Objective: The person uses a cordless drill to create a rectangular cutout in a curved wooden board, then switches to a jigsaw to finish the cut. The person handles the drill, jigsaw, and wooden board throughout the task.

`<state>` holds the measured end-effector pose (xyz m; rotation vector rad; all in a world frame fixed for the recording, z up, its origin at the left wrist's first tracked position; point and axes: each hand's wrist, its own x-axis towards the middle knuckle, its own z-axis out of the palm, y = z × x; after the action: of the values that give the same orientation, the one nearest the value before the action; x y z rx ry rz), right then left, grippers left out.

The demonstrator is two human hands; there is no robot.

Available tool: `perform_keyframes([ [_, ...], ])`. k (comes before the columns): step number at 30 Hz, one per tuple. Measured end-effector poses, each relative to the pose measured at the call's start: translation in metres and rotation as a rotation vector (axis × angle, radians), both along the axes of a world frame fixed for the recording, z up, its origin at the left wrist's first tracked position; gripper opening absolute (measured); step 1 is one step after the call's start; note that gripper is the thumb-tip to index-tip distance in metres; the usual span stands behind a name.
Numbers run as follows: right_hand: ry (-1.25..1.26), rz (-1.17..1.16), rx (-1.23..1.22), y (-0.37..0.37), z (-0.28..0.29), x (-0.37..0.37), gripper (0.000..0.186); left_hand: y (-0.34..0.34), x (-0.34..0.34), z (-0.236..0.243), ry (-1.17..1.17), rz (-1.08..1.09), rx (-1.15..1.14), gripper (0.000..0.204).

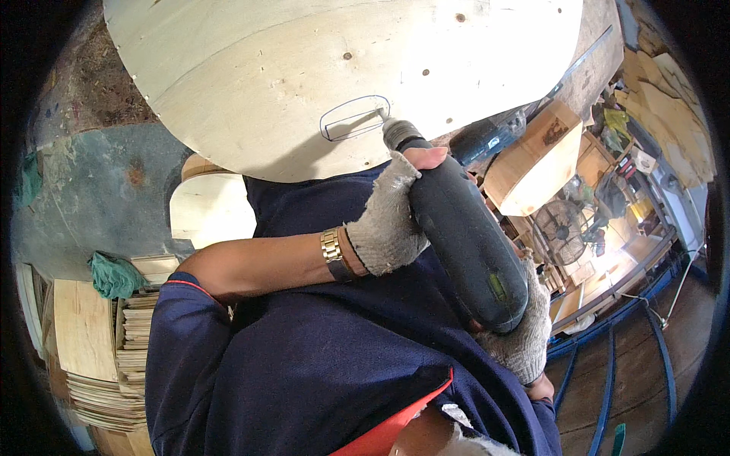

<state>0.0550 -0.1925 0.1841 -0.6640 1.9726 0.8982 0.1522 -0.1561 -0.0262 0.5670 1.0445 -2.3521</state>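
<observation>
Big round plywood panel (304, 68) on the far side, penciled slot outline (354, 118) on it. Dark power drill (464, 235) angled at that outline's right end, bit touching. My gloved left hand (388, 220) wraps the barrel, fingers curled tight; right hand (525, 334) clamps the rear.

The round board (304, 68) is pale plywood, matt and smooth, with small dark knots and a thin pen outline drawn on it. Just below it, the power tool (468, 243) has a dark matt rubbery plastic body, scuffed and dusty, and a dull grey metal chuck touching the board. Both hands, the left hand (388, 220) and the right hand (525, 334), wear coarse knitted grey cloth gloves, fuzzy and worn. The watch band (331, 247) is shiny gold-coloured metal. Left of the board, stacked veneer sheets (133, 327) look thin, raw and rough-edged.
</observation>
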Motion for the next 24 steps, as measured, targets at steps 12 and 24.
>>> perform_keyframes([
  [12, -0.084, -0.092, -0.118, -0.004, -0.005, -0.005, 0.108, 0.005, -0.005, -0.003, -0.03, 0.028, -0.047, 0.074],
  [24, -0.205, 0.235, -0.241, -0.008, -0.01, -0.004, 0.092, 0.004, -0.004, -0.003, 0.017, 0.074, -0.1, 0.082],
])
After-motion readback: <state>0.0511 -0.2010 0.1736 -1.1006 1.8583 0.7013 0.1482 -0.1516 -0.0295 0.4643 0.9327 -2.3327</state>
